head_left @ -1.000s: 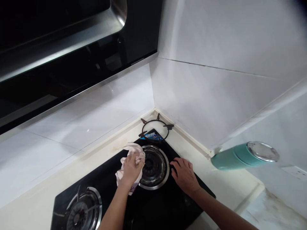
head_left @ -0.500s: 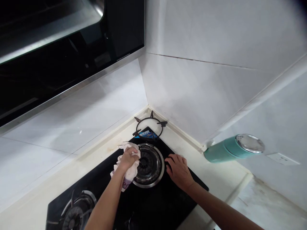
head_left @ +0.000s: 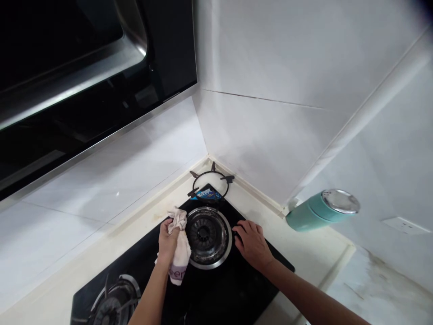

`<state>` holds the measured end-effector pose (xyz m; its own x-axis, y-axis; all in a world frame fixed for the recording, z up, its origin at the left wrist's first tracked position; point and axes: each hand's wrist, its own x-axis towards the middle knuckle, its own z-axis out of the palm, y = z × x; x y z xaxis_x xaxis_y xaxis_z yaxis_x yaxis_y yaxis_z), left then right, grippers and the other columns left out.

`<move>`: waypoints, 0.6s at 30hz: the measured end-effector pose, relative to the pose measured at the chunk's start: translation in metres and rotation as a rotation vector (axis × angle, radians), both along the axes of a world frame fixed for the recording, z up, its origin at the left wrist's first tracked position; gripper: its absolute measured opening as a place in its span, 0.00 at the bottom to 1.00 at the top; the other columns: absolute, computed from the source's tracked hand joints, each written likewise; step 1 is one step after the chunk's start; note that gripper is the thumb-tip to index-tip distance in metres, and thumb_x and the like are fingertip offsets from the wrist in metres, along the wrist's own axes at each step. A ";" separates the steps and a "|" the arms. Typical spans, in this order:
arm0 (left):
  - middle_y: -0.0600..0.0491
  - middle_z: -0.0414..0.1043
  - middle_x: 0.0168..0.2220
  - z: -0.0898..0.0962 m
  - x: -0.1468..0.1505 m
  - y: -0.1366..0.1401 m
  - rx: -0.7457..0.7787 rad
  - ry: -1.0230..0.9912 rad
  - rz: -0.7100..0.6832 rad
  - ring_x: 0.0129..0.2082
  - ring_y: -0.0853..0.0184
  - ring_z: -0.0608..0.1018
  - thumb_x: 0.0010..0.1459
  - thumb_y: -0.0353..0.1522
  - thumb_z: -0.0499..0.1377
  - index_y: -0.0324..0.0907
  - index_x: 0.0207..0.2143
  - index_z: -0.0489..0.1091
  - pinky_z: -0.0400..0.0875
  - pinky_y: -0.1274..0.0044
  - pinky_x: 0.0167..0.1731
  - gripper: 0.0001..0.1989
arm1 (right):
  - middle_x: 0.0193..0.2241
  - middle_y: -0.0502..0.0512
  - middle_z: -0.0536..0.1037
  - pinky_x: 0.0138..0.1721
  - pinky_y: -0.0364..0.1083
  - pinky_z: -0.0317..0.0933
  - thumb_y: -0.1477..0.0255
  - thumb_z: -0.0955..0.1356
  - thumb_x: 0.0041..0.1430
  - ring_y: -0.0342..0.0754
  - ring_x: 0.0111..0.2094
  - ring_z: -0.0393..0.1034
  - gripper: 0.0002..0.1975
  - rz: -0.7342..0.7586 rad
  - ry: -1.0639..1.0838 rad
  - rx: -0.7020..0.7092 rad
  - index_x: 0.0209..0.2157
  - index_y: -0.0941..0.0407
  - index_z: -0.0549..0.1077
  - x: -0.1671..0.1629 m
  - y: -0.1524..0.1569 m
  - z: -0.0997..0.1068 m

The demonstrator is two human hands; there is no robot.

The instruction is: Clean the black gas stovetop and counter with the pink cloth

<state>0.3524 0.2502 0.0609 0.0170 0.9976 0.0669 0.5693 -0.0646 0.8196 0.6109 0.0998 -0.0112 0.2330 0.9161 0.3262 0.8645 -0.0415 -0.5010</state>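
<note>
My left hand [head_left: 168,239] is closed round a white cloth [head_left: 181,250] with purple lettering near its lower end. The cloth is bunched at the top and hangs at the left side of the round burner [head_left: 209,239], whose metal ring is bare. My right hand [head_left: 251,241] rests on the right edge of the black glass gas stove [head_left: 209,293], fingers a little bent and apart, holding nothing. A black pan support [head_left: 193,186] lies off its burner at the stove's far corner, over a blue label [head_left: 207,194].
A teal tumbler [head_left: 313,214] with a silver lid stands on the pale countertop [head_left: 287,243] to the right. At lower left is a second burner [head_left: 115,302] with its support on. A black range hood [head_left: 162,58] overhangs the upper left. Tiled walls meet behind the stove.
My left hand has drawn slightly left and turned, with the cloth now gathered upright in its fingers. My right hand stays on the stove's edge. The view has shifted slightly.
</note>
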 end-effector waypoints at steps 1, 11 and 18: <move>0.53 0.76 0.38 0.002 -0.003 -0.002 -0.004 0.034 -0.045 0.36 0.66 0.77 0.55 0.40 0.57 0.41 0.50 0.68 0.72 0.74 0.39 0.22 | 0.48 0.57 0.72 0.53 0.55 0.52 0.74 0.64 0.62 0.54 0.50 0.62 0.11 -0.002 -0.004 0.003 0.45 0.52 0.73 0.000 0.000 0.000; 0.46 0.71 0.55 0.002 0.021 -0.024 0.036 0.456 -0.392 0.54 0.54 0.72 0.53 0.29 0.59 0.44 0.53 0.71 0.60 0.62 0.59 0.23 | 0.47 0.57 0.72 0.53 0.55 0.53 0.74 0.65 0.61 0.54 0.50 0.62 0.10 0.001 -0.009 0.026 0.44 0.52 0.72 0.001 0.002 -0.005; 0.46 0.70 0.55 0.014 0.028 -0.039 0.166 0.945 -0.542 0.55 0.56 0.72 0.59 0.28 0.54 0.46 0.52 0.71 0.62 0.63 0.56 0.19 | 0.47 0.57 0.72 0.52 0.55 0.53 0.73 0.65 0.60 0.54 0.50 0.62 0.10 -0.003 -0.028 0.012 0.44 0.52 0.73 0.001 0.002 -0.005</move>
